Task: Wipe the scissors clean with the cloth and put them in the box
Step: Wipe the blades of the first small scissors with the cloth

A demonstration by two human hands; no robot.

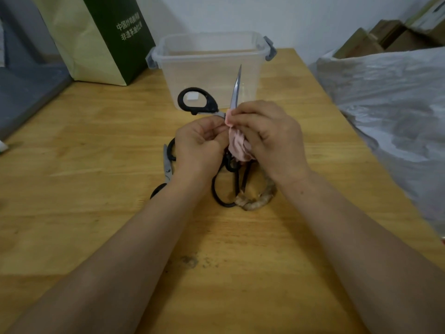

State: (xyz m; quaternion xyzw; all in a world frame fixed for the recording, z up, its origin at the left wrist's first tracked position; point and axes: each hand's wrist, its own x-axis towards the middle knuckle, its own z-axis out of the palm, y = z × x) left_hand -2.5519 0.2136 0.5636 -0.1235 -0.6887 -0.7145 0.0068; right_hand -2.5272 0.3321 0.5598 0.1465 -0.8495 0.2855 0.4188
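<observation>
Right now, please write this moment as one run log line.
step: wipe | left hand: holds scissors | right hand: pinches cloth on blade | box: lid off | other scissors: on table

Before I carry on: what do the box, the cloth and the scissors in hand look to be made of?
The box seems to be clear plastic: the table shows through its walls, and it has grey latches at the rim. The cloth is soft pink fabric, bunched in folds. The scissors have a bright, smooth metal blade, likely steel; the black handle loop is probably plastic.
</observation>
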